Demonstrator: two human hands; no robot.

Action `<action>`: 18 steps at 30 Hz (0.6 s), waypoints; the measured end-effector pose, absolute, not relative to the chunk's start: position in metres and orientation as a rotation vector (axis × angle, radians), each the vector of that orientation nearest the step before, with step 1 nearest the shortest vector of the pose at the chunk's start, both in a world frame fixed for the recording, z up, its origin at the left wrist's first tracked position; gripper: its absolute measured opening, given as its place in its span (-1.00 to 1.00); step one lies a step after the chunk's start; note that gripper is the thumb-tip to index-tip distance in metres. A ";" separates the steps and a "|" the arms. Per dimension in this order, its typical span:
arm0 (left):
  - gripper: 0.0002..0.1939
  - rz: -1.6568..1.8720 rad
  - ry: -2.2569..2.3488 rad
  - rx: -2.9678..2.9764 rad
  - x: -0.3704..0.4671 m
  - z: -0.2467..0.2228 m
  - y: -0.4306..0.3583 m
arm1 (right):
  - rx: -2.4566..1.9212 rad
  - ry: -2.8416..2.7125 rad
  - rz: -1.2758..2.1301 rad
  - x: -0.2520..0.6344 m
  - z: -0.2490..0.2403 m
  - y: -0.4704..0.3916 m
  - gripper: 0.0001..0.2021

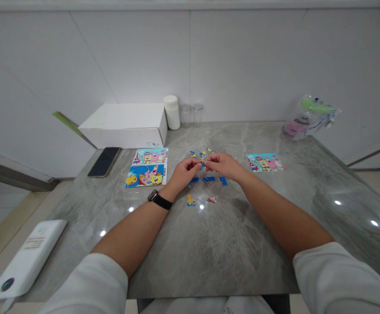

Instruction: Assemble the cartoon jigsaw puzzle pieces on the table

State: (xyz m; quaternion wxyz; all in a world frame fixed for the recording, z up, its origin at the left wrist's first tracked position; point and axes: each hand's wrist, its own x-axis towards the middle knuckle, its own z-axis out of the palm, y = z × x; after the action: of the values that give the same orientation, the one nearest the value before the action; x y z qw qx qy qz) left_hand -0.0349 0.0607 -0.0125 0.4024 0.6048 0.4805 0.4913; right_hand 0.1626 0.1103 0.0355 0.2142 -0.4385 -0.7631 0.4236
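Observation:
Both hands meet over the middle of the grey table, fingertips nearly touching. My left hand [188, 169], with a black watch on its wrist, has its fingers pinched at a small puzzle piece [203, 162]. From the right, my right hand [221, 165] pinches at the same spot, its fingers closed round something too small to make out. Loose puzzle pieces [203, 154] lie just beyond the fingers. Nearer to me are blue pieces [208, 179], a yellow piece [190, 200] and a pinkish piece [212, 199].
Left of my hands lie cartoon picture cards [146, 175] and a phone [104, 162]. Behind stand a white box [124, 126], a white bottle [172, 112] and two glass jars [191, 116]. Another card [266, 162], a plastic bag [309, 117] and a white device [29, 257] are further out.

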 end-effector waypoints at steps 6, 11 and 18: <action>-0.73 1.239 1.154 1.445 -0.035 -0.016 0.066 | -1.241 -2.205 1.118 0.159 0.027 0.100 -0.72; -0.72 1.268 1.105 1.533 -0.032 -0.015 0.061 | -1.279 -2.168 1.045 0.167 0.018 0.090 -0.72; -0.75 1.118 1.120 2.034 -0.023 -0.004 0.043 | -1.308 -2.044 1.109 0.186 0.008 0.065 -0.74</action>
State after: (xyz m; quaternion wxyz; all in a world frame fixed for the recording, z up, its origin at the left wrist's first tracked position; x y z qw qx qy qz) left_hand -0.0235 0.0435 -0.0043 0.2783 0.7581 0.4175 0.4165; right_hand 0.1862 0.0654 0.0077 0.2346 -0.4767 -0.7447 0.4040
